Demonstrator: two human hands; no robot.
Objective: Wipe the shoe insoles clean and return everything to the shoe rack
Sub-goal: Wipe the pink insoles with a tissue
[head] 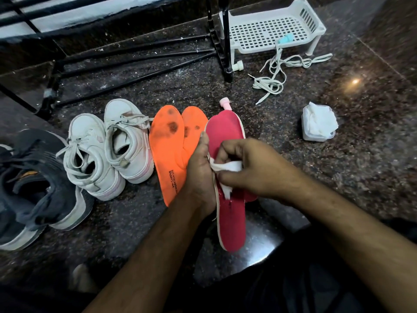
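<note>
The pink insole (228, 141) is held lengthwise between the hands. The left hand (200, 175) grips its left edge, thumb lying up along the rim and the fingers hidden behind it. The right hand (252, 166) curls its fingers around a white wipe (228, 166) pressed on the insole's middle; the wipe's lower end pokes out below the fingers. A second pink insole behind is mostly hidden. Just left of the left thumb lie two stained orange insoles (167, 141), then white sneakers (108, 145) and dark shoes (33, 181), cut off at the frame edge. Beyond the fingertips, a pink-capped bottle (225, 102) is mostly covered. Right of the right hand sits a wipe tub (318, 125). Farther off lie loose laces (273, 75), a white basket (270, 30) and the black shoe rack (135, 57) on the dark speckled stone floor (338, 177).
</note>
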